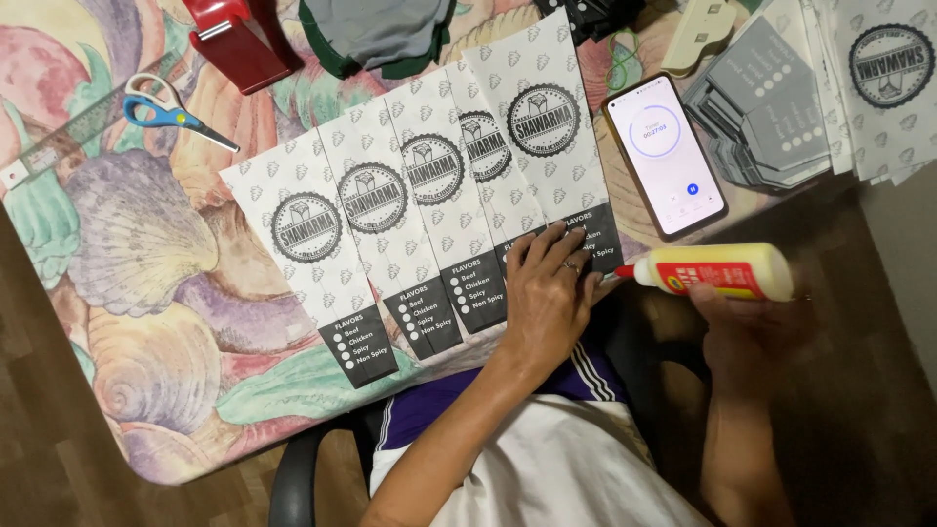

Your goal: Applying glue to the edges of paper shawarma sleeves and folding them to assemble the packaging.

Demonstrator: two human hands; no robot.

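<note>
Glue bottle (717, 272), soft squeezable plastic and light by the look, gripped sideways in the right hand (747, 327) off the desk (146, 293) edge, red nozzle at the rightmost paper sleeve (547, 137). Best squeezed mid-body. Thin, floppy sleeves pinned flat under the spread left hand (547, 293).

A single view, from a camera worn on the head, looks steeply down over the person's lap at the near table (146, 293) edge. It sits close: forearms enter from the bottom, the left hand (549, 293) near centre, the right hand (752, 327) just right of it. Beyond the hands the tabletop fills the upper frame; floor shows at the lower left and right. No second view overlaps it.
</note>
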